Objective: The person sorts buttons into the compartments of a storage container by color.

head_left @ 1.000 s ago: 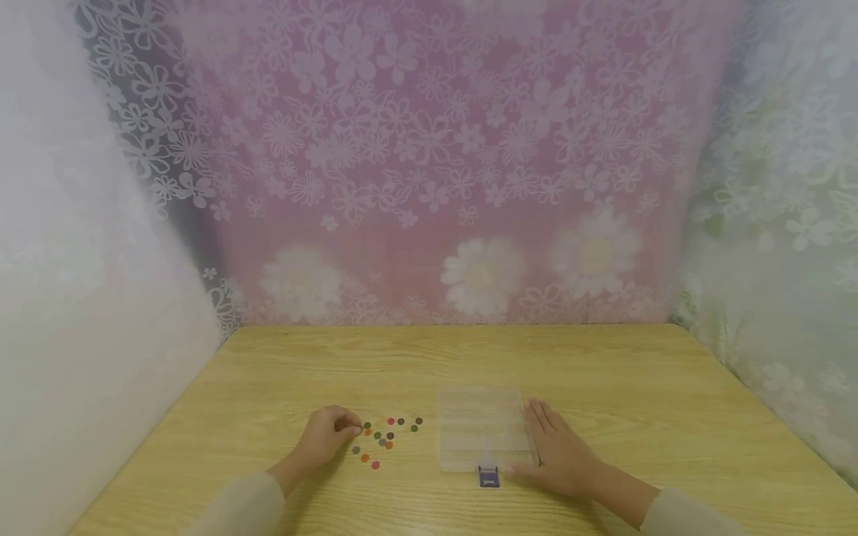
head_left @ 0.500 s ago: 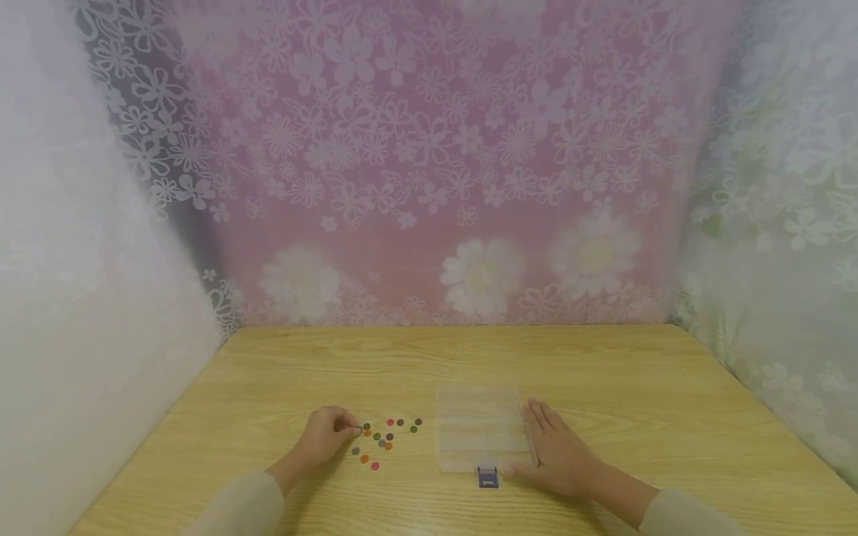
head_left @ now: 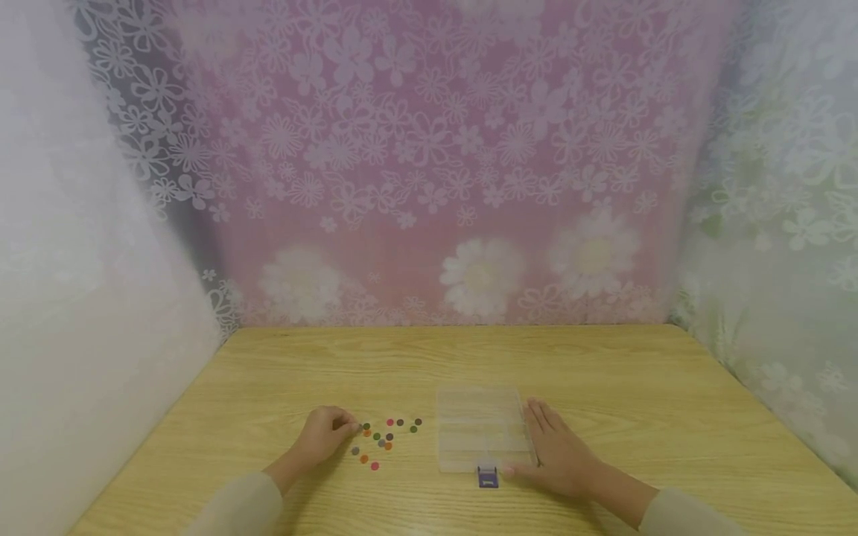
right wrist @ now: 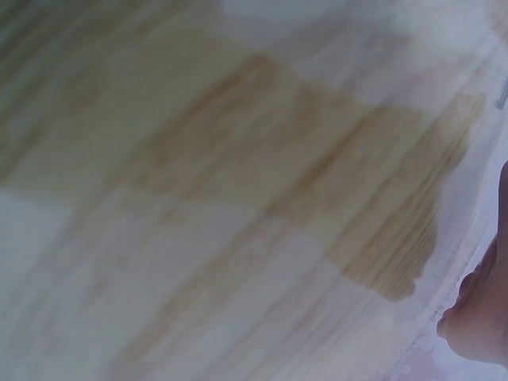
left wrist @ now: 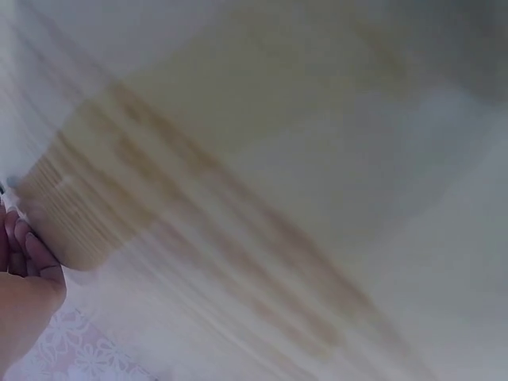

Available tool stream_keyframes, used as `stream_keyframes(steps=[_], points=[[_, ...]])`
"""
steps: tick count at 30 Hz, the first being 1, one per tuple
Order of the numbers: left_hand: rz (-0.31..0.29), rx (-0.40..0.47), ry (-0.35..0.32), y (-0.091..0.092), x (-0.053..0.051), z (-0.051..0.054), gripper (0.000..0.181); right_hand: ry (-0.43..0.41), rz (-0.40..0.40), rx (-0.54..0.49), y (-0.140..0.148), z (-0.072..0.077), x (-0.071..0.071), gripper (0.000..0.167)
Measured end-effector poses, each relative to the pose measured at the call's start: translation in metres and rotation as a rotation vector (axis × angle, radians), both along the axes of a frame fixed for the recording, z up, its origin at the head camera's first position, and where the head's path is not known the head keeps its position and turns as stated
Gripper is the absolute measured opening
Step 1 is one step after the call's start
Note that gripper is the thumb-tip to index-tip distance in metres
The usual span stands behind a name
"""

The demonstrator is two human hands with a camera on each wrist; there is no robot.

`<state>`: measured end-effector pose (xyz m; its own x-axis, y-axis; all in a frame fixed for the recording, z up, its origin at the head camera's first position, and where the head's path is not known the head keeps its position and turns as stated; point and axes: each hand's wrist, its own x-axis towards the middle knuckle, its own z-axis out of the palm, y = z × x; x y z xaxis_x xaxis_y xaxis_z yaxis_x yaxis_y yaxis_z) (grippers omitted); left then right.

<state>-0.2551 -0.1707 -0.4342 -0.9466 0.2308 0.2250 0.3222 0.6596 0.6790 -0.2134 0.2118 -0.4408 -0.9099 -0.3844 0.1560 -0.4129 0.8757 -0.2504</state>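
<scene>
In the head view my left hand (head_left: 325,435) is at the left of a scatter of small flat round discs. Its thumb and fingertips pinch a small grey disc (head_left: 360,428), mostly covered by the fingers. Close by lie a green disc (head_left: 366,426), an orange disc (head_left: 364,459) and a pink disc (head_left: 375,467). My right hand (head_left: 565,458) lies with straight fingers along the right side of a clear plastic divided box (head_left: 472,429), thumb near its front edge. A purple latch (head_left: 488,477) sticks out at the front. Both wrist views show little more than part of each hand.
The wood-grain table (head_left: 302,357) holds the discs left of the box. Several more grey, green, orange and dark discs lie between left hand and box. A pink flowered cloth (head_left: 429,186) hangs behind, with pale sheets at both sides.
The left hand's fingertips have drawn together slightly at the grey disc. The right hand and the box stay in place.
</scene>
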Motion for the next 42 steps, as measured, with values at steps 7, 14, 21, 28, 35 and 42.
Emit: stream_keyframes(steps=[7, 14, 21, 28, 35, 42], points=[[0.016, 0.005, -0.026, 0.0, 0.0, 0.002, 0.008, -0.012, 0.001, -0.005, -0.001, 0.004, 0.001, 0.102], [-0.027, 0.056, -0.062, 0.002, -0.003, 0.003, 0.01, -0.008, 0.008, 0.006, -0.002, 0.007, 0.002, 0.102], [-0.038, 0.058, -0.045, 0.007, -0.002, 0.005, 0.01, -0.014, 0.008, 0.01, -0.002, 0.008, 0.003, 0.103], [-0.085, 0.07, -0.063, 0.016, -0.004, 0.006, 0.013, 0.004, 0.011, 0.014, -0.001, 0.007, 0.002, 0.103], [-0.135, 0.098, -0.054, 0.027, -0.002, 0.01, 0.013, -0.007, 0.009, 0.011, -0.001, 0.004, 0.002, 0.103], [-0.154, 0.111, -0.071, 0.036, 0.0, 0.014, 0.014, -0.006, 0.013, 0.011, -0.001, 0.004, 0.001, 0.102]])
